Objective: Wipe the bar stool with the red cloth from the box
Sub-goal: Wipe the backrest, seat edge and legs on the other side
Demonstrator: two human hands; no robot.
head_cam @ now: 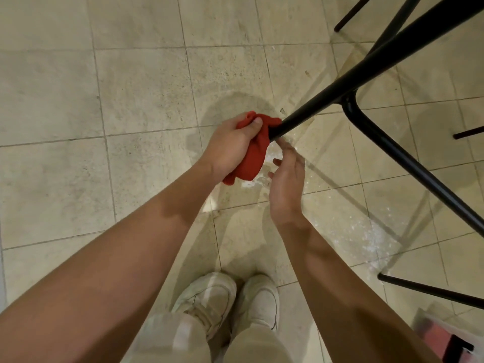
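Observation:
A black bar stool leg point(366, 72) slants down from the upper right to the floor near the frame's middle. My left hand point(230, 145) grips the red cloth point(255, 155), which is wrapped round the leg's lower end. The cloth's loose part hangs below the hand. My right hand point(286, 179) is just right of the cloth, fingers relaxed, with one fingertip touching the leg near its foot. A black crossbar point(398, 158) runs from the leg toward the lower right. The stool's seat is out of view.
Beige floor tiles with white dusty patches point(366, 231) lie under the stool. Other black legs show at the top right point(351, 17) and right edge point(432, 290). A box point(450, 339) with pink and black contents sits at the bottom right corner. My white shoes point(230, 302) stand below.

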